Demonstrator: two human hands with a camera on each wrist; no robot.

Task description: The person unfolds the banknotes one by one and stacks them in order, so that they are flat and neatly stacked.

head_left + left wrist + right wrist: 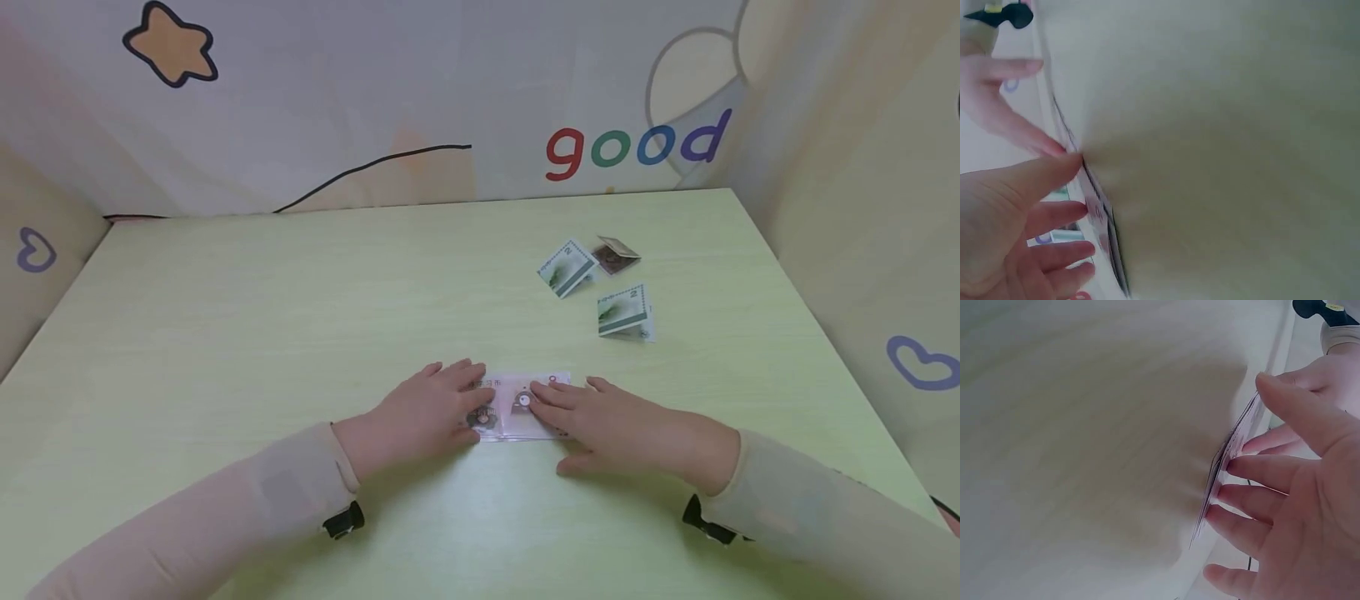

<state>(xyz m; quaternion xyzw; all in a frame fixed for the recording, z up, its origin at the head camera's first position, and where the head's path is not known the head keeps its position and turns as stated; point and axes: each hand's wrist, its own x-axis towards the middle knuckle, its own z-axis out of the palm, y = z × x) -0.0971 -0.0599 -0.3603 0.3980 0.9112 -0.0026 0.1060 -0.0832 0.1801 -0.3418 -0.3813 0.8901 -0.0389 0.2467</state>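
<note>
A thin stack of pink banknotes (520, 425) lies flat on the table between both hands, with a crease down its middle and printed figures. My left hand (420, 412) rests its extended fingertips on the left end of the stack, the thumb at the near edge. From the other side, straight fingers of my right hand (630, 433) press on the right half, while that thumb touches down near the stack's front right corner. The right wrist view shows the banknotes (1225, 453) edge-on as several thin layers, slightly parted at the middle. The fingers hide both ends from above.
Beyond the right hand are two folded green banknotes, one nearer (622, 310) and one farther left (567, 268). A folded brown banknote (617, 255) sits behind them. Printed curtains (375, 100) border the table (262, 308) at the back and both sides.
</note>
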